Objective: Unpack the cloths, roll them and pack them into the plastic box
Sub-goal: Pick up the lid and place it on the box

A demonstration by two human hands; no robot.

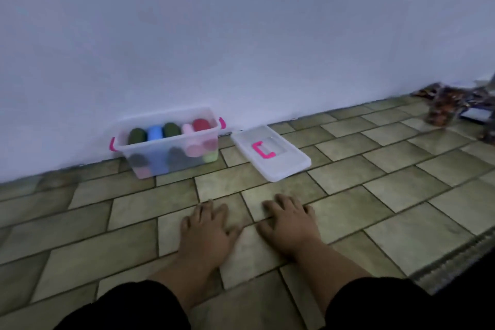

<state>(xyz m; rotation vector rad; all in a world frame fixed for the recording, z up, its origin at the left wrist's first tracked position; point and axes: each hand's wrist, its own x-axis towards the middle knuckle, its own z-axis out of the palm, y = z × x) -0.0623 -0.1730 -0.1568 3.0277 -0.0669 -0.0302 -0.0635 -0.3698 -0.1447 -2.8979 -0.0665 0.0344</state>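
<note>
A clear plastic box [171, 149] with pink handles stands on the tiled floor against the white wall. Several rolled cloths fill it: dark green [137, 135], blue [155, 133], pink [189, 130] and red [201, 124] ones show at the top. The box's lid [284, 163], with a pink handle, lies flat on the floor just right of it. My left hand [206, 228] and my right hand [288, 225] rest flat on the tiles side by side, fingers spread, well in front of the box and holding nothing.
A heap of patterned plastic packaging [450, 108] lies at the far right by the wall. A rug's edge [455, 257] runs along the lower right. Bare floor tiles [107, 222] surround my hands.
</note>
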